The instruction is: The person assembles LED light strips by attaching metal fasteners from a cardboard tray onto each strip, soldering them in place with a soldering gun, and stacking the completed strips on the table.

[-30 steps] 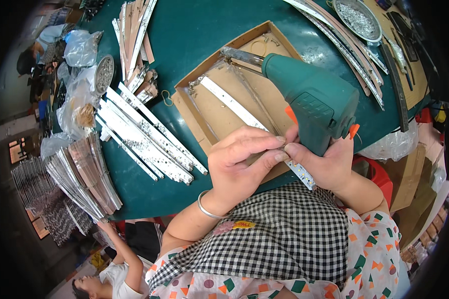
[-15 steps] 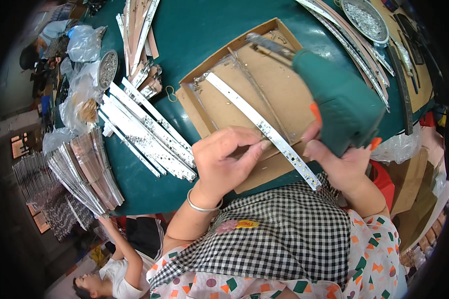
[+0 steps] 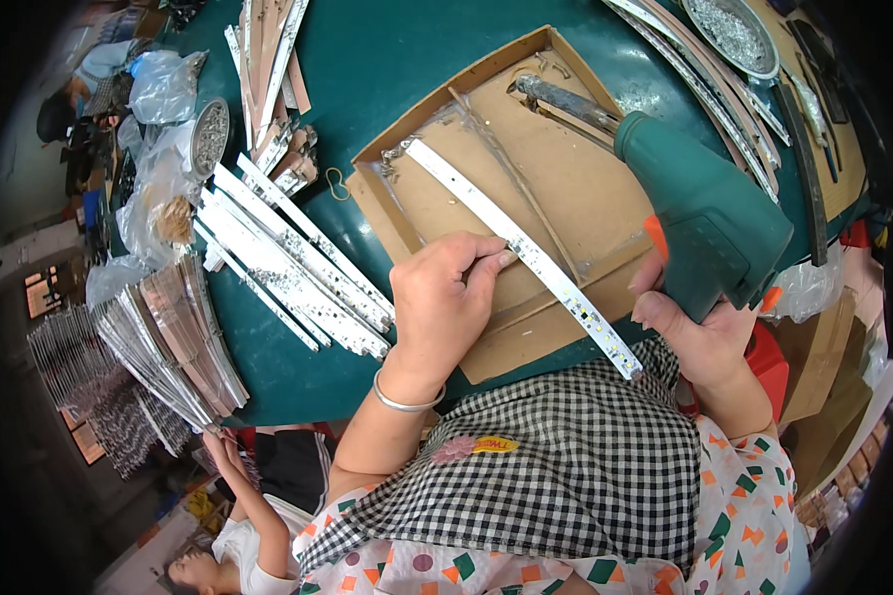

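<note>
A narrow white LED light strip (image 3: pixel 526 260) with small chips lies slantwise over a shallow cardboard tray (image 3: pixel 407 342), its near end close to my apron. Thumb and forefinger of my left hand (image 3: pixel 445 297) are pinched together at the strip's left edge, about midway along; something tiny and dark shows at the tips, too small to name. My right hand (image 3: pixel 700 332) grips a green pistol-shaped power tool (image 3: pixel 704 208) with an orange trigger. Its long metal nose and a thinner rod beside it point to the upper left, above the tray and apart from the strip.
Left of the tray lies a pile of similar white strips (image 3: pixel 288 258). Bundled strips (image 3: pixel 268 69) lie beyond, beside a bowl of small metal parts (image 3: pixel 210 139). More curved strips (image 3: pixel 704 84) and another bowl (image 3: pixel 732 38) are far right. Another person (image 3: pixel 238 545) handles strips at lower left.
My left hand's pinch has slid a little way up along the strip. The power tool has shifted right and slightly down, away from the strip, with my right hand. The strip has barely moved.
</note>
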The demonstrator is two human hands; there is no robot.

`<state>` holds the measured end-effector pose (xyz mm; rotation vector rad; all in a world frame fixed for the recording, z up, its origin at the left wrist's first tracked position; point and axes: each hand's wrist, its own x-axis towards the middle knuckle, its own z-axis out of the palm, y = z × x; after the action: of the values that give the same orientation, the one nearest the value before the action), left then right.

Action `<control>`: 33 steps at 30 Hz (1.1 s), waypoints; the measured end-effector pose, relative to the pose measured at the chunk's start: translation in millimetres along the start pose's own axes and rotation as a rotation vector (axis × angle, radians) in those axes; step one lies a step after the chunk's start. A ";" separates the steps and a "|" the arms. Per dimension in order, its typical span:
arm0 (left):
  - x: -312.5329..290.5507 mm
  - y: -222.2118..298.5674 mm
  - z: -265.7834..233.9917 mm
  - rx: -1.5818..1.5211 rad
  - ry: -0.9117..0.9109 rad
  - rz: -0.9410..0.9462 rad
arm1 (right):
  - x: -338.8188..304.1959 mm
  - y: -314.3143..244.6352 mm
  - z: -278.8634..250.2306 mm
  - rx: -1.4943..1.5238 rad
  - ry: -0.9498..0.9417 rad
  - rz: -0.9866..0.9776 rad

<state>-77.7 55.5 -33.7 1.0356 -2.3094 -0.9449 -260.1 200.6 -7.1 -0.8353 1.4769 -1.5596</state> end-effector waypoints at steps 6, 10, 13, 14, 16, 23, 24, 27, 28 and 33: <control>1.6 1.2 -0.4 0.009 -0.014 -0.021 | -2.2 -3.2 -3.7 0.021 -0.004 0.052; 1.6 2.4 -0.8 -0.004 -0.042 -0.066 | -3.4 0.1 -3.9 0.076 0.023 0.047; 1.5 1.3 0.0 -0.025 -0.039 -0.096 | -4.4 1.9 -6.5 0.073 0.016 0.020; 1.4 1.5 0.6 -0.025 -0.040 -0.096 | -4.8 1.8 -7.7 0.057 0.004 0.029; 1.6 2.3 2.8 0.029 -0.020 -0.043 | -5.4 1.0 -8.5 0.042 -0.006 0.039; 0.5 0.4 5.4 0.091 0.047 0.087 | -11.2 3.0 -13.6 0.003 0.017 0.038; 0.6 -0.2 6.1 0.076 0.054 0.094 | -12.0 5.1 -14.0 -0.017 0.051 0.020; -0.7 0.5 6.8 0.028 0.066 0.071 | -11.5 3.2 -11.9 0.029 0.095 0.058; -1.0 1.0 6.8 -0.006 0.070 0.042 | -12.0 4.0 -13.0 0.027 0.096 0.057; -1.8 -3.1 7.9 0.048 0.057 0.127 | -11.1 2.1 -18.1 0.031 0.004 -0.004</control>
<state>-80.0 58.6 -41.5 0.9107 -2.3305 -0.8038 -270.9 218.8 -10.1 -0.8186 1.4514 -1.5841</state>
